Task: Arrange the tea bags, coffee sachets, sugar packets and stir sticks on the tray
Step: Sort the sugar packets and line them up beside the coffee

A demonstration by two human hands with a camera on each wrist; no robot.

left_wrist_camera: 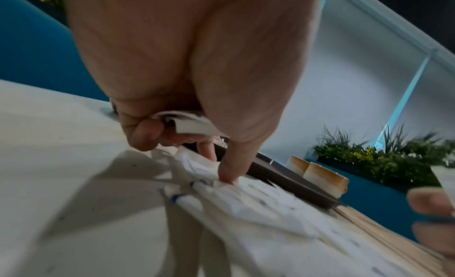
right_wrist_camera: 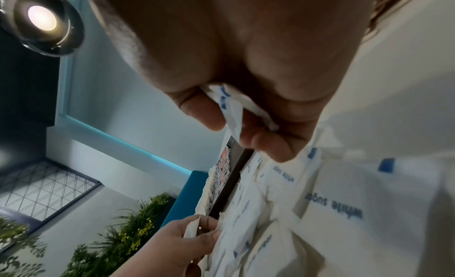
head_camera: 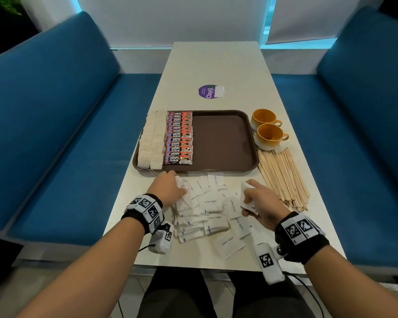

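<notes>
Both hands work the white sugar packets heaped on the bench, just in front of the brown tray. Left hand is palm down at the heap's left edge, fingers curled round a folded packet, thumb tip pressing another flat. Right hand is raised slightly at the heap's right edge, thumb and fingers pinching a few packets. Tea bags and Kopi Juan sachets fill the tray's left side. Stir sticks lie right of the tray, near two orange cups.
</notes>
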